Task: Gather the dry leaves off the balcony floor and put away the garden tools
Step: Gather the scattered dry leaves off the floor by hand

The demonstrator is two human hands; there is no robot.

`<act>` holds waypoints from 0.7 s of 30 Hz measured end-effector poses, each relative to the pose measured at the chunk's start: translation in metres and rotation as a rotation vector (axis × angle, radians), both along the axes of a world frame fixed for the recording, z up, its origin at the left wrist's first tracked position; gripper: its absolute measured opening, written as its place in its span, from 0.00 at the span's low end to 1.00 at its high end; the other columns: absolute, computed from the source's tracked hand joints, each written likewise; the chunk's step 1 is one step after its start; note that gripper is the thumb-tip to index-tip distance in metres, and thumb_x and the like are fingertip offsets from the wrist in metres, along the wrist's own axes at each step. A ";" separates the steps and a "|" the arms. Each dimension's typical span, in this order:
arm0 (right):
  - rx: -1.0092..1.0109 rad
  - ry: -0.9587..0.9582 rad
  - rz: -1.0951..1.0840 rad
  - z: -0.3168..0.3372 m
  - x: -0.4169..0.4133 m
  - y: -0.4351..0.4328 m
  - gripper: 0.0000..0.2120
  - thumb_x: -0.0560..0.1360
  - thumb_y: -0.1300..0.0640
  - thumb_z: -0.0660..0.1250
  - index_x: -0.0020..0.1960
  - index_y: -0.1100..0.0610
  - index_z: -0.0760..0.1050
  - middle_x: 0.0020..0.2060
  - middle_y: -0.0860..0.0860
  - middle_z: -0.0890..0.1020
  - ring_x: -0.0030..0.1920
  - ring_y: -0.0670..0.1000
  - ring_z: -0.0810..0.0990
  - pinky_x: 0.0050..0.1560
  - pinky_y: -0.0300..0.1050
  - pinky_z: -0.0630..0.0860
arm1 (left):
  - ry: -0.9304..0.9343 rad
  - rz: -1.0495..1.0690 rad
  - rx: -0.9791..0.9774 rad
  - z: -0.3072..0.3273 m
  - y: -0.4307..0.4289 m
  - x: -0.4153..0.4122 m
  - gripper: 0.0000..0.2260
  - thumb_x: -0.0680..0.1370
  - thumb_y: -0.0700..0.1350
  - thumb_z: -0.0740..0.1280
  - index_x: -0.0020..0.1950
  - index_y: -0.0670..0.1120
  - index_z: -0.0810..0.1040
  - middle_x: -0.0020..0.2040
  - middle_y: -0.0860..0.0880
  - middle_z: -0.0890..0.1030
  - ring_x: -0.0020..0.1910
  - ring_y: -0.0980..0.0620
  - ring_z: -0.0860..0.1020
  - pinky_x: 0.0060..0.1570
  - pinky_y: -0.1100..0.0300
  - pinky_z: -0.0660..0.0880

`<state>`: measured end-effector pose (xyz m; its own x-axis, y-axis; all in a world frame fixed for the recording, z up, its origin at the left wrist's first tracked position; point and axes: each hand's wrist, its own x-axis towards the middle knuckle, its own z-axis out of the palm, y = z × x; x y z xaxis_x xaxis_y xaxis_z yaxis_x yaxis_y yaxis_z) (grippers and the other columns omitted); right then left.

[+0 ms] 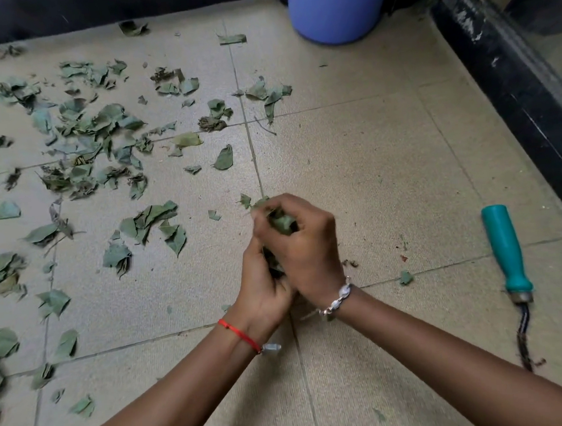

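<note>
Dry green leaves (pixel 92 133) lie scattered over the beige tiled floor (pixel 370 172), mostly on the left half. My left hand (pixel 262 288) and my right hand (pixel 305 244) meet at the centre, pressed together around a bunch of leaves (pixel 282 222). The right hand lies over the top, the left cups from below. A garden tool with a teal handle (pixel 506 249) and a dark metal shaft lies on the floor at the right, apart from both hands.
A blue plastic bin (pixel 337 6) stands at the back, right of centre. A black door frame sill (pixel 515 93) runs along the right side. A dark wall base borders the far edge.
</note>
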<state>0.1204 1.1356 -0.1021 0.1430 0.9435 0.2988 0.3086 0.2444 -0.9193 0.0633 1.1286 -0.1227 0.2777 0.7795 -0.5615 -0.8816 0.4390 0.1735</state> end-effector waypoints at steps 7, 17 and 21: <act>0.142 -0.467 0.095 -0.023 0.001 -0.011 0.09 0.71 0.58 0.63 0.46 0.62 0.79 0.51 0.56 0.80 0.56 0.52 0.74 0.61 0.48 0.68 | -0.013 -0.043 0.083 0.002 -0.008 -0.003 0.23 0.62 0.41 0.77 0.55 0.37 0.80 0.58 0.40 0.78 0.57 0.44 0.79 0.53 0.47 0.76; -0.037 -0.979 0.089 -0.035 0.003 -0.013 0.25 0.81 0.52 0.35 0.76 0.60 0.46 0.76 0.51 0.47 0.76 0.51 0.46 0.73 0.62 0.48 | 0.145 -0.080 -0.058 0.001 -0.007 -0.005 0.15 0.82 0.49 0.56 0.47 0.44 0.79 0.41 0.46 0.84 0.40 0.51 0.84 0.40 0.57 0.81; -0.010 -0.911 0.059 -0.029 0.010 -0.017 0.24 0.79 0.48 0.49 0.74 0.52 0.59 0.74 0.54 0.59 0.75 0.55 0.53 0.71 0.61 0.50 | 0.152 -0.123 -0.011 0.000 -0.006 -0.003 0.17 0.82 0.50 0.54 0.48 0.45 0.79 0.41 0.46 0.84 0.42 0.52 0.84 0.41 0.58 0.81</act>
